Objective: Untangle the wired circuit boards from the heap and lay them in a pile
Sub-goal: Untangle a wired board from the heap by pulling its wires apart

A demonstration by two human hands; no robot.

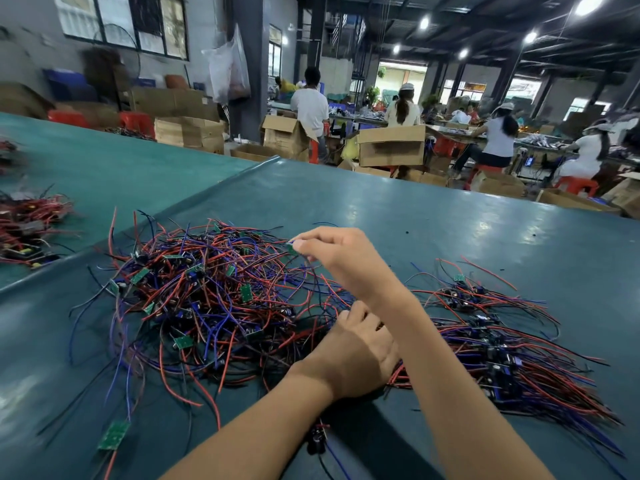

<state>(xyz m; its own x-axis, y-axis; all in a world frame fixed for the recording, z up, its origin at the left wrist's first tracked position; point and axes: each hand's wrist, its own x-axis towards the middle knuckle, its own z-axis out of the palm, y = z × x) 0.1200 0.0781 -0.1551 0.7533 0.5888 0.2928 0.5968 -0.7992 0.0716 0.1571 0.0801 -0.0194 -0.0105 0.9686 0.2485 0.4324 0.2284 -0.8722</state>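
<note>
Your right grip (343,261) pinches a circuit board (292,248) over the heap (207,299), mid-frame.
Your left grip (356,355) sits in the heap's near edge, hold hidden; the pile (502,351) lies lower right; the table (433,230) runs beyond to its far edge.

Left hand (349,355): fingers hidden under right forearm (433,341) and wires, so grip can't be told. Right hand (339,261) pinches green board (292,248), mostly covered by the fingertips. Heap (214,299): too tangled to count boards. Loose board (114,434) at 7 o'clock is blurred. Second heap (27,223) at 9 o'clock is blurred and cut by the frame edge. Black part (317,441) at 6 o'clock is blurred, can't identify. Pile (502,351) at 4 o'clock is partly behind the forearm. Both forearms are cut off at 6 o'clock.
</note>
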